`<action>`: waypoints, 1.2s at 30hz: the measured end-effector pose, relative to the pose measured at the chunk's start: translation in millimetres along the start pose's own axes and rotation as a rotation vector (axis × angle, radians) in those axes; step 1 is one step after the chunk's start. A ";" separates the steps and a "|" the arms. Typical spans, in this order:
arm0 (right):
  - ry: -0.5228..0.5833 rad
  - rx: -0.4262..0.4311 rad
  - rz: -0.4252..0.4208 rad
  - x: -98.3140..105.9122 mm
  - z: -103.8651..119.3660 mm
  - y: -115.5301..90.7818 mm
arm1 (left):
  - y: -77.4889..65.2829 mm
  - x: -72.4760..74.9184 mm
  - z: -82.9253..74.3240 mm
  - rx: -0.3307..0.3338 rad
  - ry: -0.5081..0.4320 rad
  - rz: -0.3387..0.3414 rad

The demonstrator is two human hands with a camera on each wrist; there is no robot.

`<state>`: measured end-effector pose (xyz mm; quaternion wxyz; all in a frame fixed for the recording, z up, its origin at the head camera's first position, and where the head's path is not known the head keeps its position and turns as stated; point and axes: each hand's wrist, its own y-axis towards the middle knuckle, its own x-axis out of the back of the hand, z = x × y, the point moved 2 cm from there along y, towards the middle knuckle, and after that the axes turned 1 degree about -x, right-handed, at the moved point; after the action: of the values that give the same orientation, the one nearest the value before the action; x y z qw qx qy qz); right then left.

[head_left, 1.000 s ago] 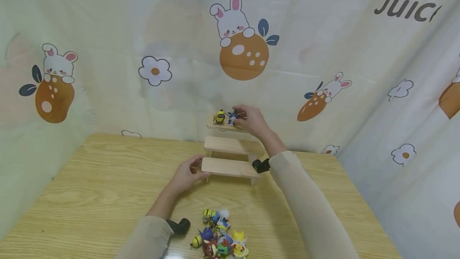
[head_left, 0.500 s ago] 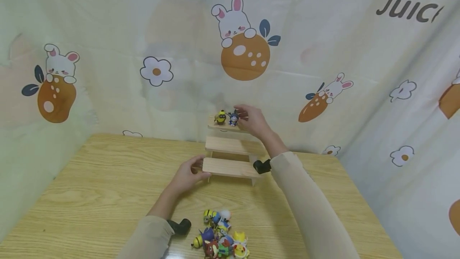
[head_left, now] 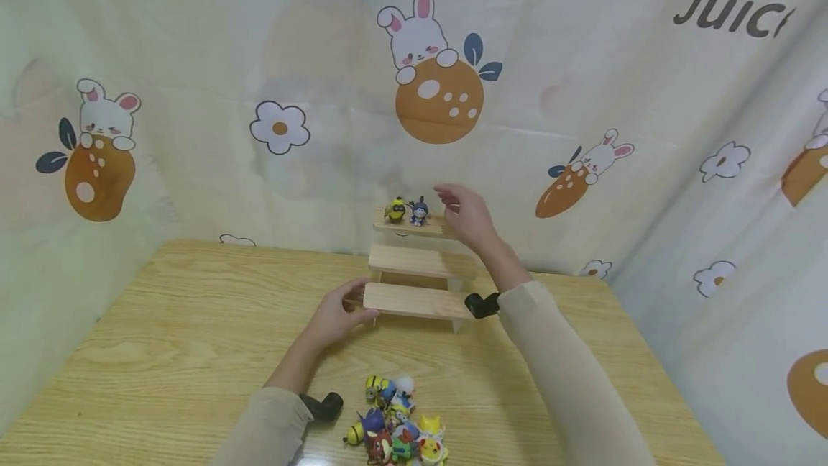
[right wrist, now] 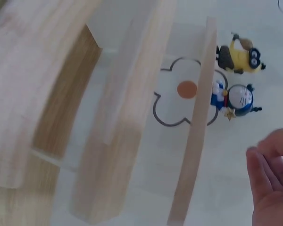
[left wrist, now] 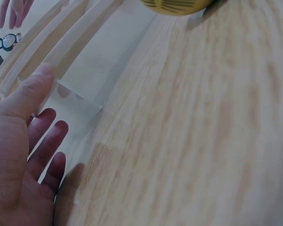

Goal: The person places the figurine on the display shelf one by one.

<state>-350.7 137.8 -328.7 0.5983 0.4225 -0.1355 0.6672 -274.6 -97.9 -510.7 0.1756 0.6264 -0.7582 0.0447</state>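
A wooden stand (head_left: 414, 261) with three steps is set on the table (head_left: 162, 344), near the patterned curtain (head_left: 343, 185). On its top step (head_left: 438, 226), two small toys are stood upright side by side: a yellow figure (head_left: 395, 211) with dark goggles and, to its right, a blue figure (head_left: 419, 213). In the right wrist view a star-shaped piece is seen at the blue figure's front.

The left end of the bottom step (head_left: 414, 300) is held by the left hand (head_left: 333, 316), thumb at the front edge and index finger bent behind. In the left wrist view the index finger is mostly hidden by the thumb, while the other fingers are seen loosely bent, with gaps between them.

The right hand (head_left: 468, 218) is held just beside the blue figure, apart from it, with nothing pinched. Its fingers are bent and kept close together. The right end of the top step is covered by this hand in the head view, and the hand is cut off by the edge of the right wrist view.

Nearer the person, a pile of toys (head_left: 396, 419) is heaped on the table; single pieces overlap and are hard to make out. In the left wrist view, a yellow striped thing (left wrist: 175, 5) is cut off at the top.
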 end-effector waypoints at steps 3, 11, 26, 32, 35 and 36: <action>0.078 0.000 -0.084 -1.6 -3.0 -14.8 | -0.2 -0.7 0.0 0.005 0.003 -0.006; 0.351 -0.109 -0.093 -21.6 -3.7 -68.0 | -1.3 -1.8 -0.4 -0.001 0.011 -0.006; 0.310 0.013 0.215 -53.7 1.8 -139.6 | -0.2 -1.5 -1.2 0.002 0.041 0.002; 0.214 0.034 0.329 -67.2 0.2 -150.1 | 1.2 -0.5 -2.9 -0.011 0.033 -0.007; 0.168 0.057 0.469 -73.7 -2.6 -155.8 | 1.1 -0.7 -0.4 -0.014 0.034 -0.001; 0.154 0.056 0.525 -75.8 -4.1 -158.2 | 0.8 -0.9 0.4 -0.007 0.034 0.003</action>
<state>-213.5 127.9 -437.6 0.4016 0.3374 -0.1760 0.8330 -275.3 -97.0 -511.2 0.1907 0.6239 -0.7560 0.0531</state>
